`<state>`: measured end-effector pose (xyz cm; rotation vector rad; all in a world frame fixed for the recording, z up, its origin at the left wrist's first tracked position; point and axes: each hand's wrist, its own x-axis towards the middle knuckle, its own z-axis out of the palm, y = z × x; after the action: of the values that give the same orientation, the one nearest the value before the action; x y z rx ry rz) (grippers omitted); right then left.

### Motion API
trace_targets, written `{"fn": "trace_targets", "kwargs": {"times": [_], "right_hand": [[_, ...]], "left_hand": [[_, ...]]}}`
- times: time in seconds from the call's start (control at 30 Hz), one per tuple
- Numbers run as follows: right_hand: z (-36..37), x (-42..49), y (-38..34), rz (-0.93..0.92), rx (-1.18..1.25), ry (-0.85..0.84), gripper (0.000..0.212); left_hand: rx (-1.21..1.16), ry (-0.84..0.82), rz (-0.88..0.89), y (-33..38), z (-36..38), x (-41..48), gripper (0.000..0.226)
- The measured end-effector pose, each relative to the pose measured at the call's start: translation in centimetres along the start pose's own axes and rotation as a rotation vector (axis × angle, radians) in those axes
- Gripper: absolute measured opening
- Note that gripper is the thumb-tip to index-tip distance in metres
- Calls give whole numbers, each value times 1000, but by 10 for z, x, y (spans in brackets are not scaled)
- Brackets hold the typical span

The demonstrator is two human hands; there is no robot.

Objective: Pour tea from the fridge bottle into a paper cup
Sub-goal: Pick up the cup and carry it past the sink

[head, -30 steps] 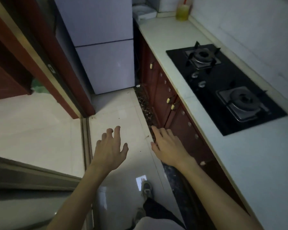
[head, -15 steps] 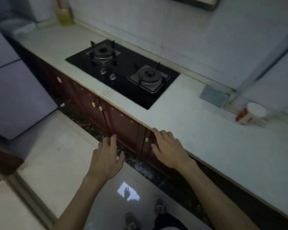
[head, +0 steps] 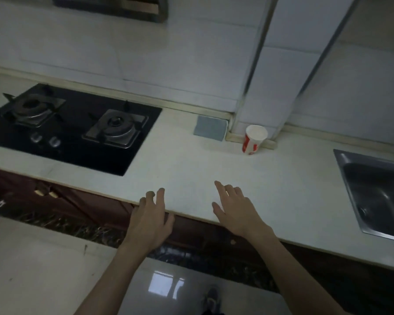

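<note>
A red and white paper cup (head: 254,139) stands upright at the back of the white countertop (head: 191,169), against a tiled wall column. My left hand (head: 151,220) hovers over the counter's front edge, fingers spread and holding nothing. My right hand (head: 233,209) is stretched out over the counter a little to the right, fingers also loose and empty. The cup is well beyond both hands, up and to the right. No fridge or tea bottle is in view.
A black two-burner gas hob (head: 73,128) fills the counter's left. A steel sink (head: 378,192) is sunk in at the right edge. A small grey pad (head: 210,128) lies left of the cup. Dark red cabinet doors (head: 62,201) run below; pale floor tiles (head: 43,269) lie underneath.
The view has swung right, from the fridge and hob to the counter with the cup and sink. Both hands now reach over the counter edge, still empty.
</note>
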<state>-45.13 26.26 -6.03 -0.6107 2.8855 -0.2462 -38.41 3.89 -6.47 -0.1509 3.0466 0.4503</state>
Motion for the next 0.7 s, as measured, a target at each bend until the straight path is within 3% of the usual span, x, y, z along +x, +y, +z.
{"fn": "trace_targets", "kwargs": {"times": [0.4,0.7], "right_hand": [[-10,7,129,120,70,24,60],[-14,27,185,193,156,50,60]], "left_hand": [[42,-80,55,106,33,78,62],[49,-149,100,149,50,124,61]]}}
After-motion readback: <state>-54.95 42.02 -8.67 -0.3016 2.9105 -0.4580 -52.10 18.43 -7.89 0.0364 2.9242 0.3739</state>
